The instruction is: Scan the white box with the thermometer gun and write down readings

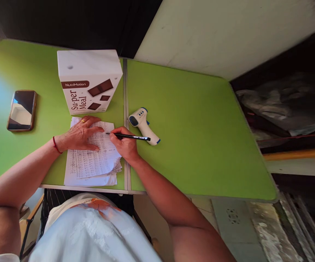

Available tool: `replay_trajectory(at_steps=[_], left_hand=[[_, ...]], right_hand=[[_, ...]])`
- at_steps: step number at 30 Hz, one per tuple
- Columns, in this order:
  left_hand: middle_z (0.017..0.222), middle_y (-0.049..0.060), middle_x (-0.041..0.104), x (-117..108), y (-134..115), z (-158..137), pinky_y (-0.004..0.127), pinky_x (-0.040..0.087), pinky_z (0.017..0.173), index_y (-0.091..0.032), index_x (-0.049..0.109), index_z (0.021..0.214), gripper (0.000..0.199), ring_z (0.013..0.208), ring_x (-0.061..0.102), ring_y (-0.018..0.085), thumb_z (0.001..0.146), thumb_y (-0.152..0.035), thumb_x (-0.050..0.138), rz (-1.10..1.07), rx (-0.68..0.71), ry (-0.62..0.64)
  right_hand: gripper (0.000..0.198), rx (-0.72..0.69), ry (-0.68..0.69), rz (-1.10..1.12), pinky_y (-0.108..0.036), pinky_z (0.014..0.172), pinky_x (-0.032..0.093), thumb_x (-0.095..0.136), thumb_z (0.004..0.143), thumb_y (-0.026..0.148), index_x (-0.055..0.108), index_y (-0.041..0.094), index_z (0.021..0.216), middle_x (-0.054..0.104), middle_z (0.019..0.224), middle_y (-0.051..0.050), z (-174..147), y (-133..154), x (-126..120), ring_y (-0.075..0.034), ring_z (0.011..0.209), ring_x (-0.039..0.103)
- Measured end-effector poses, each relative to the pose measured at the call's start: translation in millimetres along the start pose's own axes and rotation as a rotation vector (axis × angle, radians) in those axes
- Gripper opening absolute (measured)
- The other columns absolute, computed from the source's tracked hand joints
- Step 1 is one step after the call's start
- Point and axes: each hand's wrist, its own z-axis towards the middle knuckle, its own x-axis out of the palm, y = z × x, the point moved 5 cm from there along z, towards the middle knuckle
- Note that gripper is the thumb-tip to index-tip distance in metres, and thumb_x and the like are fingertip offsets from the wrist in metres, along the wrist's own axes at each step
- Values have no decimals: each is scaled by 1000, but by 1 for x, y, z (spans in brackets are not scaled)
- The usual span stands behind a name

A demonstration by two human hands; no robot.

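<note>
Several sheets of paper (91, 165) covered with handwriting lie in a loose stack near the table's front edge. Across the upper left of the top sheet, my left hand (82, 134) rests flat with its fingers spread. My right hand (126, 145) grips a black pen (131, 137) at the sheet's right side, the tip touching or just above the paper. Just right of that hand lies a white and blue infrared thermometer (145, 127). A white box (91, 83) marked "Su-per Meal" stands upright right behind the papers.
The green folding table (195, 134) has a metal seam (125, 94) down its middle. At the far left lies a smartphone (22, 111). A pale wall (201, 36) borders the back, and plastic-wrapped items (283, 105) sit beyond the right edge.
</note>
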Motion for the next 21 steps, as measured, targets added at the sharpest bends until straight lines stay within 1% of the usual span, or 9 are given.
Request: replay_trajectory(at_steps=[9, 14, 19, 21], left_hand=[[157, 21, 47, 0, 1, 0, 61, 42, 118, -22, 64, 139, 71, 143, 46, 45, 85, -65, 79, 7, -11, 14], [156, 22, 48, 0, 1, 0, 62, 43, 117, -21, 65, 138, 71, 143, 47, 45, 85, -65, 79, 12, 1, 10], [155, 24, 48, 1, 2, 0, 64, 44, 115, -19, 65, 138, 71, 141, 48, 47, 85, -65, 78, 15, 6, 9], [155, 24, 48, 1, 2, 0, 63, 44, 115, -19, 65, 138, 71, 141, 48, 46, 85, -66, 78, 19, 12, 6]], right_hand=[[15, -16, -29, 43, -29, 60, 49, 64, 81, 40, 61, 25, 78, 64, 65, 3, 0, 2, -1, -14, 59, 57], [13, -20, -23, 24, -30, 62, 50, 65, 81, 37, 60, 25, 78, 64, 66, 3, -1, 1, 0, -15, 60, 57], [12, -24, -68, 39, -30, 61, 50, 65, 82, 36, 61, 25, 78, 64, 66, 3, -1, 0, -4, -15, 60, 57], [12, -14, -65, 37, -30, 61, 50, 65, 81, 36, 61, 25, 77, 64, 66, 3, 0, 0, -4, -15, 60, 57]])
